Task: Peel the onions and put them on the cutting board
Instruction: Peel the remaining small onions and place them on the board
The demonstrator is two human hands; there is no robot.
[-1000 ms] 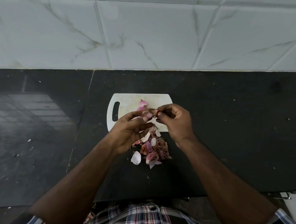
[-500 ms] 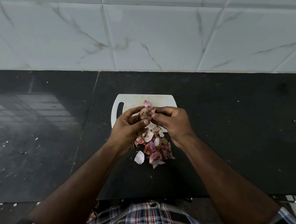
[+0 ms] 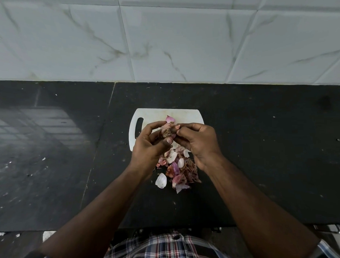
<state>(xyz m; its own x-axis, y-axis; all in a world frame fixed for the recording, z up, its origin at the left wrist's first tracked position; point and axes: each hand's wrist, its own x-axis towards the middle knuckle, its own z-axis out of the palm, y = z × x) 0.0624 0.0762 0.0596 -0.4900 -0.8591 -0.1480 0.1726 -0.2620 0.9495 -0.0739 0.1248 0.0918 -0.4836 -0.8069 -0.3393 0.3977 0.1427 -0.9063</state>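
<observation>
A white marble-veined tiled wall (image 3: 162,42) is seen far beyond the grip, and the dark table (image 3: 262,145) is spread beneath and to both sides of it. A white cutting board (image 3: 184,114) with a handle slot is laid on the table directly under and just beyond the grip, its near part hidden by the hands. A plaid shirt (image 3: 161,248) is seen well short of the grip, at the bottom edge. The left hand (image 3: 148,147) is curled round a small onion (image 3: 166,130), which is held above the board, thumb pressed against its near side. The right hand (image 3: 199,141) is closed in a pinch on the onion's right side (on skin or flesh cannot be told). A heap of pink and brown peels (image 3: 178,169) is lain on the table just short of the grip, between the wrists. A peeled onion piece (image 3: 170,119) is rested on the board just beyond the grip.
</observation>
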